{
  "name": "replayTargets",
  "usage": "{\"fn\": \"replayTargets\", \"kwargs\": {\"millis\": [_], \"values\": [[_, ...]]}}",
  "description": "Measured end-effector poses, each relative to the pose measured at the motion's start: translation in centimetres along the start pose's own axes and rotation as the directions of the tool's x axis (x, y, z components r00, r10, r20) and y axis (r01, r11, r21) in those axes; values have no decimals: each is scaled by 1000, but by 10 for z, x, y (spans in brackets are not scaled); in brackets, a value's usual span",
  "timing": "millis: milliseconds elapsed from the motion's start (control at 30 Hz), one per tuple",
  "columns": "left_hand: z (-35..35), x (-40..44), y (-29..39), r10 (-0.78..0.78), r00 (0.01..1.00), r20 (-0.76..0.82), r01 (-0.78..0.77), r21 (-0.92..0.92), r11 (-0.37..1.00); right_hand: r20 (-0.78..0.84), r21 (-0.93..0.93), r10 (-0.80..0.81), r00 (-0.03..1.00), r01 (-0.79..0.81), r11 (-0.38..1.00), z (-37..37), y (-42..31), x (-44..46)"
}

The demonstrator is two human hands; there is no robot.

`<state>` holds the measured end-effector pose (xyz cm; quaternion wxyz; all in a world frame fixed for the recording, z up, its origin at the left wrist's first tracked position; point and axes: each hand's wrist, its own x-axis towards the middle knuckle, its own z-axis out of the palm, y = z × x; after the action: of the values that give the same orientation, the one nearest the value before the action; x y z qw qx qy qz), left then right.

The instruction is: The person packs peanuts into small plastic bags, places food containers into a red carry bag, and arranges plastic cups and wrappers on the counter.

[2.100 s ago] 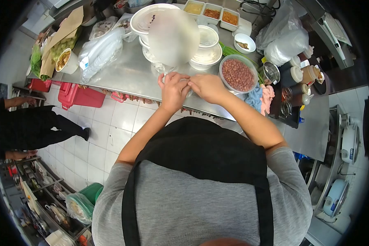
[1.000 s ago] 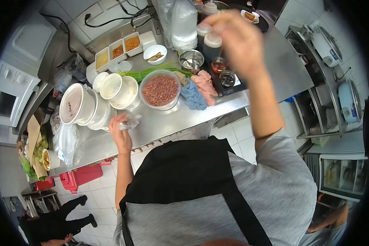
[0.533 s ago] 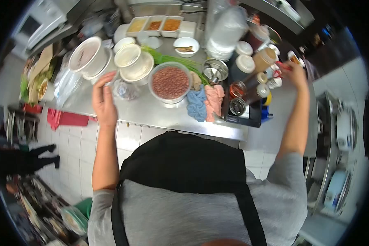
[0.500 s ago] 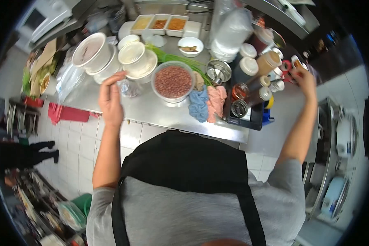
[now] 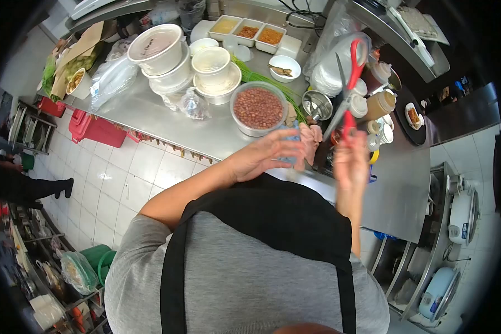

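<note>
Red-handled scissors [image 5: 355,69] stand up in my right hand [image 5: 352,161], their blades spread apart. That hand is smeared by motion, with the fingers round the lower red handle. My left hand [image 5: 270,153] is raised with its fingers apart and holds nothing. Behind those fingers are a blue cloth [image 5: 288,158], partly hidden, and a pink cloth [image 5: 310,139]. Just beyond the left hand sits a clear tub of red-brown beans [image 5: 258,108]. A metal bowl [image 5: 317,104] with a utensil in it stands close to the scissors.
Lidded white tubs [image 5: 157,53] are stacked at the counter's left. Green stalks [image 5: 261,78] lie behind the beans, near a white bowl [image 5: 284,68]. Sauce bottles [image 5: 379,104] crowd the right side. A black plate with food [image 5: 412,116] lies farther right. Another person [image 5: 25,178] stands at far left.
My right hand has come in from the far right, now with the scissors lifted. My left hand has moved right from the white tubs to the cloths. The view has shifted.
</note>
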<state>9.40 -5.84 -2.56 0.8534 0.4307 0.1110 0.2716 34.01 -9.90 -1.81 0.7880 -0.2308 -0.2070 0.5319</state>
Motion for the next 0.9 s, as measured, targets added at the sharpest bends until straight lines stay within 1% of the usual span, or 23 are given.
{"fn": "replayTargets", "kwargs": {"millis": [33, 67, 100, 133, 167, 200, 233, 300, 333, 400, 433, 467, 533, 567, 600, 633, 667, 700, 733, 767, 833, 867, 900], "values": [[-8, -9, 1, 60, 994, -88, -52, 86, 995, -48, 192, 209, 977, -197, 961, 6, 30, -5], [-17, -19, 2, 125, 977, -170, -95, 174, 980, 34, 363, 389, 921, -374, 853, 17, 52, -12], [-28, -29, 1, 251, 948, -196, -164, 375, 912, 97, 475, 478, 873, -463, 749, -2, 80, -11], [-40, -39, 2, 373, 907, -194, -209, 560, 802, 86, 396, 464, 882, -457, 796, 6, 97, -23], [-51, -50, 3, 485, 858, -169, -229, 720, 655, 39, 394, 582, 812, -548, 738, 13, 108, -32], [-56, -59, 10, 508, 843, -178, -204, 769, 606, 25, 386, 649, 761, -606, 696, 19, 120, -39], [-59, -67, 15, 523, 837, -163, -224, 770, 598, 10, 379, 711, 704, -660, 648, 26, 131, -46], [-61, -80, 22, 549, 825, -132, -263, 771, 580, 35, 270, 751, 659, -730, 628, 43, 149, -61], [-56, -85, 20, 637, 765, -92, -369, 748, 551, 45, 213, 771, 636, -760, 614, 54, 157, -68], [-53, -96, 14, 544, 795, -268, -343, 541, 768, 30, -69, 727, 685, -725, 686, 83, 175, -81], [-54, -101, 12, 479, 809, -341, -327, 416, 848, 32, -210, 703, 711, -682, 700, 94, 183, -83], [-56, -105, 12, 539, 751, -381, -319, 506, 802, 41, -495, 622, 782, -525, 692, 85, 197, -82], [-69, -120, 15, 398, 822, -406, -336, 218, 916, 39, -599, 502, 864, -381, 704, 78, 207, -83], [-76, -127, 19, 328, 857, -398, -330, 66, 942, 47, -648, 435, 899, -304, 699, 77, 212, -82], [-83, -132, 25, 357, 897, -263, -308, 208, 928, 27, -442, 435, 900, -379, 813, 84, 216, -84], [-83, -137, 33, 330, 932, -152, -289, 240, 927, 95, -398, 585, 805, -508, 764, 94, 213, -87], [-82, -143, 40, 291, 956, -40, -270, 271, 924, 167, -361, 711, 684, -628, 689, 104, 205, -90], [-79, -148, 49, 244, 967, 69, -253, 301, 919, 242, -333, 807, 539, -735, 591, 109, 201, -95], [-77, -150, 58, 173, 977, 124, -203, 302, 931, 296, -333, 822, 487, -754, 567, 99, 203, -98], [-79, -152, 63, 157, 974, 166, -203, 310, 929, 381, -364, 792, 477, -710, 603, 93, 210, -100], [-82, -153, 70, 120, 961, 250, -200, 324, 925, 538, -408, 720, 438, -613, 677, 108, 215, -104], [-85, -154, 72, 39, 970, 239, -128, 369, 921, 427, -504, 796, 428, -619, 603, 114, 202, -104], [-88, -154, 74, -43, 973, 226, -57, 414, 908, 419, -573, 804, 422, -564, 594, 117, 201, -103]]}}
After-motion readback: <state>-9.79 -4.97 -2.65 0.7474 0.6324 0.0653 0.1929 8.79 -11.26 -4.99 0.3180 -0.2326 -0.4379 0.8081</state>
